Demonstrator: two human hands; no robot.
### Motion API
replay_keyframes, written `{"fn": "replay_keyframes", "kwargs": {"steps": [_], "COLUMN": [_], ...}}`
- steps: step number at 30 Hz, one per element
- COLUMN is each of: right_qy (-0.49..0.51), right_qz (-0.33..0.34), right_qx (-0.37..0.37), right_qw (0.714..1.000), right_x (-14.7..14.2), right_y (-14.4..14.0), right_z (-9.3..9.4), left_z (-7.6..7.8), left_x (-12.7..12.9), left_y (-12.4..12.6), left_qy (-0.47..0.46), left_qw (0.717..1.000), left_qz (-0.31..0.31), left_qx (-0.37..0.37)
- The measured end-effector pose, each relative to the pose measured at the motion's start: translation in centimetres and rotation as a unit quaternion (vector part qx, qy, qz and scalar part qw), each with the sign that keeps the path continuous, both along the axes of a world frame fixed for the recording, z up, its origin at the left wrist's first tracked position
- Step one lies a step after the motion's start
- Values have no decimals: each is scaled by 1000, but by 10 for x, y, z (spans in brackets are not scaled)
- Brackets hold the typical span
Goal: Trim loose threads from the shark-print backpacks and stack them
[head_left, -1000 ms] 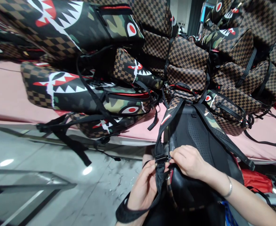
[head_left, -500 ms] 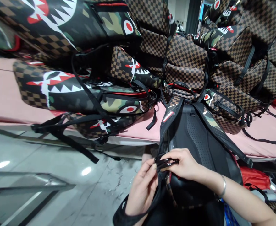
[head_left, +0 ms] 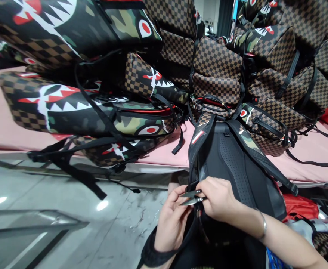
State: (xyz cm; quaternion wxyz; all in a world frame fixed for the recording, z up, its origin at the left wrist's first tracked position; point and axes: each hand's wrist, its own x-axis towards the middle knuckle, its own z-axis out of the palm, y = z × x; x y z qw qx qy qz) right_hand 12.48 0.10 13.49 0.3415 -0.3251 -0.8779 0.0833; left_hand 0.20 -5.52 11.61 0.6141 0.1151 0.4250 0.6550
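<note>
A black backpack [head_left: 237,164] lies back panel up in front of me, its top resting on the edge of the pink worktop [head_left: 1,123] and its lower end tilted down toward my lap, perforated padding showing between two shoulder straps trimmed in camouflage and brown check. My left hand [head_left: 171,220] and right hand [head_left: 220,198] meet at its left strap [head_left: 199,144], where my fingertips pinch a small pair of metal thread snips [head_left: 193,197], blades slightly parted, pointing left.
</note>
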Motion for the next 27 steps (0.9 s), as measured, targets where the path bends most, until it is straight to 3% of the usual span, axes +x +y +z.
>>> {"fn": "replay_keyframes", "kwargs": {"steps": [3,7,9,11,13,15,20,27], "right_qy": [-48,-60,-18,49,114,169,183,213], "right_qz": [-24,-46,-48,-18,14,-1,-91,-47], "right_qx": [93,86,6,-133,-271,-343,-389,-428], "right_qw": [994,993,999,990,956,924,898,877], "right_x": [1,3,6,9,12,15,20,21], "right_y": [-5,-11,-12,-13,-13,-14,-22,-38], "right_z": [1,7,13,20,24,24,7,-8], "left_z": [1,1,-1,-3,-4,-6,-10,-3], "left_x": [2,0,-5,-11,-16,-21,-23,-15], "left_y": [-1,1,2,4,5,5,3,3], "left_qy": [25,33,23,-2,-33,-65,-125,-86], "left_qw": [1000,999,1000,1000,999,998,990,993], "left_qz": [3,17,19,10,-2,-20,-69,-79], "left_qx": [4,1,-6,-8,-4,0,14,20]}}
